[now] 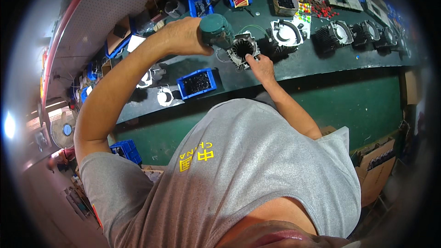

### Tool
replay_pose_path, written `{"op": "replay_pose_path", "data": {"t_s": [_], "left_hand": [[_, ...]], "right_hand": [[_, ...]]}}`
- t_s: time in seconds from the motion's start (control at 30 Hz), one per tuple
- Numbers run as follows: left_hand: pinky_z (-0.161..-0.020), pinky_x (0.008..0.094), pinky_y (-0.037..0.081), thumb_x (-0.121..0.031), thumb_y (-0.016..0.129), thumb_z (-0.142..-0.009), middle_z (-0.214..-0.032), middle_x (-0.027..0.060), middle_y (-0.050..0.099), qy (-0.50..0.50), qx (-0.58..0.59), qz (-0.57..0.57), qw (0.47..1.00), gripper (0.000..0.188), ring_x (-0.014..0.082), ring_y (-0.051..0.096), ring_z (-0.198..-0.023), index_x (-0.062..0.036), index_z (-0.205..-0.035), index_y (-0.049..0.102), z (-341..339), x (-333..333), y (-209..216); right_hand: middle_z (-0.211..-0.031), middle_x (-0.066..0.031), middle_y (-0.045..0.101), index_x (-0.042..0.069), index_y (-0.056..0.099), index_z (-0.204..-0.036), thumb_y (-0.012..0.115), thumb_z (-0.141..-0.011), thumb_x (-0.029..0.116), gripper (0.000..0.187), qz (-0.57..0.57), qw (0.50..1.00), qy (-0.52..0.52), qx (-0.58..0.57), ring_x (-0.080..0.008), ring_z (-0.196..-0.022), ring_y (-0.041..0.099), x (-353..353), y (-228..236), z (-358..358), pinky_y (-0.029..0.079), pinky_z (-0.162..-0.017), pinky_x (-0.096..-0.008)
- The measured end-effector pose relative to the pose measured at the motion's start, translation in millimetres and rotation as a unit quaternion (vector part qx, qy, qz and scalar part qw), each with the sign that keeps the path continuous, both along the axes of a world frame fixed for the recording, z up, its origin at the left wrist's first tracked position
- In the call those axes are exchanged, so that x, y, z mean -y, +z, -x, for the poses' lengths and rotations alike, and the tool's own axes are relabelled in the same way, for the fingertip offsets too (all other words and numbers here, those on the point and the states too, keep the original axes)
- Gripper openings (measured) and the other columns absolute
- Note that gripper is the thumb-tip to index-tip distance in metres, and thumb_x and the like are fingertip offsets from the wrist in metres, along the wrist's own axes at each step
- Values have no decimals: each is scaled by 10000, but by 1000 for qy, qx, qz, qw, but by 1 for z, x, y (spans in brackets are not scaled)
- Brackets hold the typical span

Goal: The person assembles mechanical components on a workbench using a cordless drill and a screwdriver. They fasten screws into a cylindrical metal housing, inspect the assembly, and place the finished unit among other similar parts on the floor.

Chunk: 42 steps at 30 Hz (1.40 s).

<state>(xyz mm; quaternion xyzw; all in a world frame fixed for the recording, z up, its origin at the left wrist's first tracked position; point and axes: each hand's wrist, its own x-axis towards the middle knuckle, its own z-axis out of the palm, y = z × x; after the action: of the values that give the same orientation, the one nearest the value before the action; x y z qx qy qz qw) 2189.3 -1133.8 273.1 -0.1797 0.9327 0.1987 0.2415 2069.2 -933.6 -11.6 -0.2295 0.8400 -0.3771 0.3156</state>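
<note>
My left hand (186,36) is closed round an upright, dark green cylindrical thing (216,25) with a flat round top; I cannot tell its kind. It is just left of an open motor housing (238,51), a pale metal ring with dark ribs inside, standing on the green bench. My right hand (262,68) grips the housing's near right rim, thumb at the opening; its other fingers are partly hidden. A thin green wire (258,26) arches behind the housing. To its right stands another finned motor housing (286,34) with a white round centre.
Several black finned housings (339,35) line the bench's right side. A blue bin (196,83) of small black parts sits at the front edge, beside a small white-faced part (165,96). Farther back are a blue bin (200,4), a cardboard box (285,2) and scattered red pieces (321,8).
</note>
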Motion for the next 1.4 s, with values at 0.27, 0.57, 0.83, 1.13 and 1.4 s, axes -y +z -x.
{"op": "replay_pose_path", "data": {"t_s": [0.27, 0.57, 0.83, 1.13, 1.4], "left_hand": [[-932, 462, 547, -376, 810, -786, -1143, 132, 732, 14, 2, 8, 1000, 552, 311, 697, -1054, -135, -1261, 668, 3, 1, -6], [-940, 465, 543, -359, 802, -816, -1138, 135, 730, 1, 11, 15, 1000, 521, 311, 689, -1067, -135, -1266, 665, -1, 1, -9], [-937, 466, 544, -352, 795, -815, -1143, 134, 727, 9, 6, 28, 1000, 513, 331, 690, -1058, -142, -1264, 662, -2, -1, -10], [-927, 476, 546, -361, 800, -801, -1128, 149, 726, -6, 13, 36, 999, 539, 339, 690, -1056, -145, -1270, 645, -2, 2, -12], [-913, 476, 547, -353, 818, -786, -1126, 144, 728, -6, -3, 30, 1000, 543, 335, 694, -1052, -144, -1258, 648, -5, 4, -14]], "right_hand": [[-939, -300, 712, -59, 723, -967, 649, -832, 511, 590, 15, 1000, -7, -11, -467, -953, 684, 1, 1, -2, 528, -849, -490], [-910, -308, 707, -44, 726, -955, 639, -828, 501, 567, 14, 1000, -14, -10, -483, -925, 683, 3, 3, -3, 531, -849, -499], [-902, -283, 715, -31, 729, -967, 629, -829, 486, 544, 9, 999, -16, -27, -474, -920, 684, 4, -11, -3, 532, -846, -497], [-903, -274, 718, -25, 731, -971, 625, -829, 495, 549, 3, 1000, -16, -18, -464, -918, 686, 4, -7, -2, 529, -852, -493], [-916, -293, 712, -47, 726, -959, 625, -817, 506, 579, 5, 1000, -14, -24, -465, -929, 685, 3, -4, -3, 525, -862, -500]]}}
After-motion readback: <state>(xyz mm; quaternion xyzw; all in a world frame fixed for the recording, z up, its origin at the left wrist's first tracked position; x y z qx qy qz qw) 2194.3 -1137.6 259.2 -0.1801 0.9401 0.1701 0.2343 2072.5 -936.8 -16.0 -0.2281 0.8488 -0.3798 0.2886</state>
